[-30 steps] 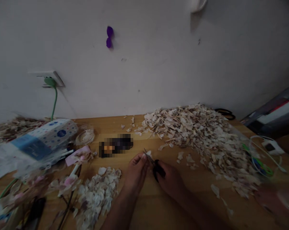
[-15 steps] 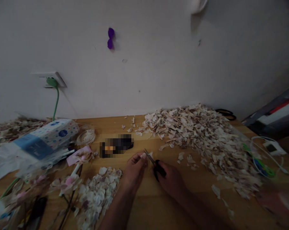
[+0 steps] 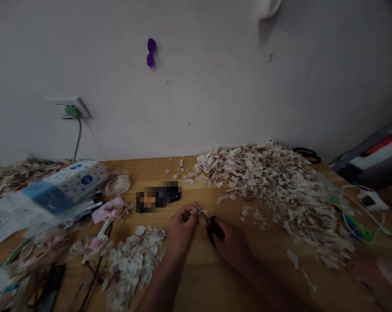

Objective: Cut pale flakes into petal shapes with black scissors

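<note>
Two bare hands meet mid-frame over a wooden table (image 3: pixel 199 277). I see the L hand (image 3: pixel 181 225) w/ fingers curled in, thumb & fingertips pinching a pale flake (image 3: pixel 192 212), mostly hidden. The R hand (image 3: pixel 233 242) grips black-handled scissors (image 3: pixel 211 222); the blades point up & to the L, right by the L fingertips, tho from my remote seat I can't tell if they touch the flake. Just beyond the hands lies a dark object (image 3: pixel 158 197), pixelated, so I can't ID it. On the R, a big loose heap of pale scraps (image 3: pixel 264 173) spreads from the wall (image 3: pixel 215 86) toward the front. Close by the L hand is a smaller pile of rounded, petal-like pieces (image 3: pixel 135 260). Further L: a pale flower (image 3: pixel 95 243) w/ a pink centre, a pink card (image 3: pixel 101 212) & a dotted blue-&-white pack (image 3: pixel 66 186). Above, a green plug (image 3: pixel 72 111) sits in a socket (image 3: pixel 82 106); a purple shape (image 3: pixel 151 52) is on the wall. Far R, a white gadget (image 3: pixel 373 200) lies by a white cable (image 3: pixel 354 187)
</note>
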`<state>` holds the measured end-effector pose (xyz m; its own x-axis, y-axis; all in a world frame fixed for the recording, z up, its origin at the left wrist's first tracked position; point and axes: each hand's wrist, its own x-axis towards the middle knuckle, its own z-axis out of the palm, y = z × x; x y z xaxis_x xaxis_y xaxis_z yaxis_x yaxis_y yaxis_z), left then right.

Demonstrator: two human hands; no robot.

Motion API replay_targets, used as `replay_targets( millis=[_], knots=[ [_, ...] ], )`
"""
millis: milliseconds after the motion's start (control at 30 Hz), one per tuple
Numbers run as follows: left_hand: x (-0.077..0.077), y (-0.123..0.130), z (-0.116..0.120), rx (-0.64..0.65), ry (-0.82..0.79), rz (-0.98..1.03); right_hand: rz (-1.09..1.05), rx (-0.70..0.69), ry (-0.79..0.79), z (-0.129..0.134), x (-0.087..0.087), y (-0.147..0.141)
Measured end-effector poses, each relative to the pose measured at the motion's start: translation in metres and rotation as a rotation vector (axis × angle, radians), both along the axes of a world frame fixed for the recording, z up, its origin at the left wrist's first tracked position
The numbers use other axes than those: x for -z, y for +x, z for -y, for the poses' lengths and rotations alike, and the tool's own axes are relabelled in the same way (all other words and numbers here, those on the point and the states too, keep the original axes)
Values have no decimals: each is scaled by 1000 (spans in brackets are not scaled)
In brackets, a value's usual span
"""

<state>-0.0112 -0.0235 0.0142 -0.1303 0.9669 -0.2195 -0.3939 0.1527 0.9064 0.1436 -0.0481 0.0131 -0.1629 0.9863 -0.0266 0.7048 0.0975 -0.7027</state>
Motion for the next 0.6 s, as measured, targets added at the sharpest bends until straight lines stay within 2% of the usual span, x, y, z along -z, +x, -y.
replay_targets(
  millis=[167,267,467,600],
  knots=[
    [-5,-5,-1,30,39,-125,-2,1,-2,0,0,1],
    [-7,-4,-2,23,26,-114,-17,2,4,0,0,2],
    [-12,11,5,58,-42,345,-28,9,12,0,2,1],
    [-11,15,8,30,-65,449,9,-2,25,0,3,1]
  ],
)
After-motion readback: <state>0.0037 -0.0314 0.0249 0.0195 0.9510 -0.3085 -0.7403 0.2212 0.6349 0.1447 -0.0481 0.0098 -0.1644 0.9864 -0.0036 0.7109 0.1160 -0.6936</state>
